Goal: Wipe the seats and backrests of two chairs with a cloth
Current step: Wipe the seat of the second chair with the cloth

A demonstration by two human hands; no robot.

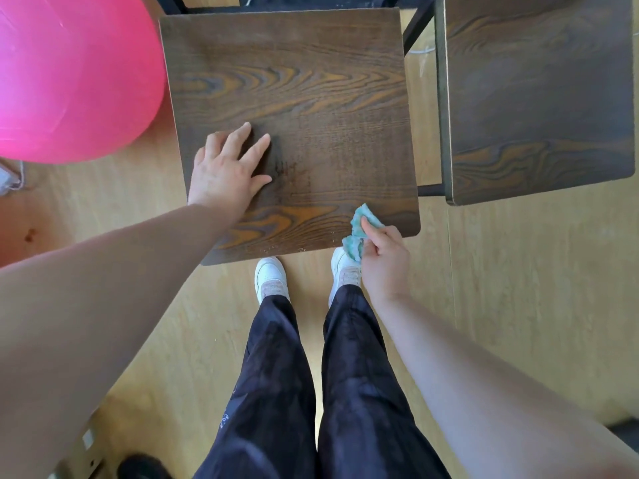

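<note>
A dark wooden chair seat [304,98] with orange grain fills the middle of the head view. My left hand [226,171] rests flat on its left part, fingers spread. My right hand [382,257] pinches a crumpled teal cloth [358,231] at the seat's near right corner, where the cloth touches the edge. A second chair seat [539,98] of the same wood stands to the right. Neither backrest shows clearly; black frame bars sit at the top edge.
A big pink ball [69,74] lies on the floor, close against the left side of the first chair. My feet in white shoes [271,278] stand at the seat's front edge. Light wood floor [518,288] surrounds the chairs. A narrow gap separates the two seats.
</note>
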